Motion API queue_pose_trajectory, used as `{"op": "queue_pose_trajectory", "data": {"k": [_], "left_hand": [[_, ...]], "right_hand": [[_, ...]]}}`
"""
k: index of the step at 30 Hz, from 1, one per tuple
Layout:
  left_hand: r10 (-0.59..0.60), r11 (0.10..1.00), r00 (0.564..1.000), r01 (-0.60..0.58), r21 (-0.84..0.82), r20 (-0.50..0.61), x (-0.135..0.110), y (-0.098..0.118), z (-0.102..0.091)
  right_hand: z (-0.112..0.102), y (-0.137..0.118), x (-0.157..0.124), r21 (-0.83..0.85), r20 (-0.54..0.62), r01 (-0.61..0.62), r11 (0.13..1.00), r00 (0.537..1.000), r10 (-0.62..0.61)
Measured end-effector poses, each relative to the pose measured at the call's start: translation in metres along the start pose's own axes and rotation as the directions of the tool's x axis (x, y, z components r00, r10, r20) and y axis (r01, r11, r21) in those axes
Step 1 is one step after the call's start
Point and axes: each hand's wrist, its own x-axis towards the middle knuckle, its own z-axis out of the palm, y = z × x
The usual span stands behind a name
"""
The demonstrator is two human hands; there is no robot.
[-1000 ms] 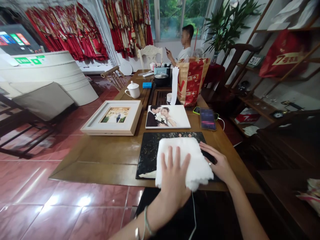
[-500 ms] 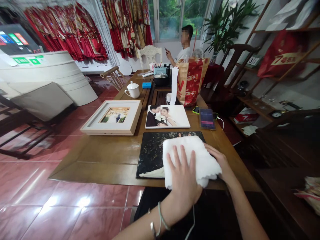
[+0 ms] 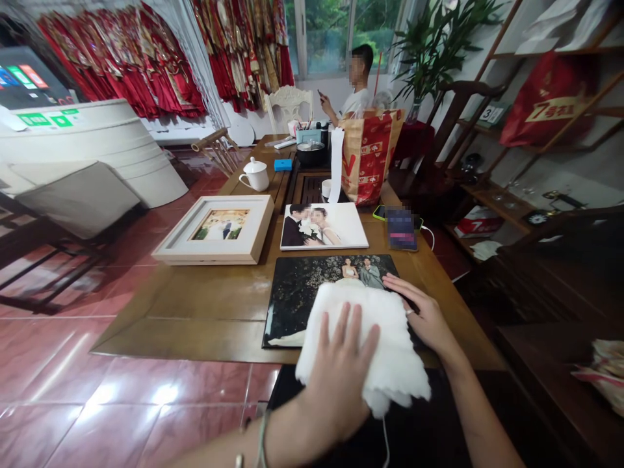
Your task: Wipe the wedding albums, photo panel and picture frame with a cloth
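A dark glossy photo panel (image 3: 297,292) lies flat at the near edge of the wooden table (image 3: 205,312). A folded white cloth (image 3: 385,325) covers the panel's near right part and hangs over the table edge. My left hand (image 3: 341,370) presses flat on the cloth, fingers stretched out. My right hand (image 3: 422,315) rests flat on the panel's right side, fingers spread, partly against the cloth. The top of the panel shows a couple's picture uncovered.
Behind the panel lie a white photo print (image 3: 324,226), a wooden picture frame (image 3: 217,229) and a phone (image 3: 402,229) with a cable. Farther back stand a white teapot (image 3: 256,174), a tea tray and a red paper bag (image 3: 370,156). A person sits at the far end.
My left hand has drawn the cloth toward me, down over the table's near edge, uncovering the panel's upper part. My right hand has stayed on the panel's right side.
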Motion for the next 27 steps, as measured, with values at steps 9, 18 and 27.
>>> {"op": "queue_pose_trajectory", "data": {"k": [9,18,27], "left_hand": [[0.181,0.980,0.978,-0.187,0.060,0.102,0.102,-0.092,-0.049],[0.216,0.971,0.973,-0.223,0.086,0.083,0.129,-0.079,-0.044],[-0.201,0.976,0.980,0.200,0.085,-0.001,0.046,-0.117,-0.046]], "right_hand": [[0.004,0.007,0.000,-0.054,-0.022,-0.014,0.998,1.000,0.013],[0.006,0.012,-0.001,-0.062,-0.070,-0.052,0.997,0.996,0.047],[0.001,0.003,0.001,-0.026,0.005,-0.018,0.999,1.000,0.018]]}}
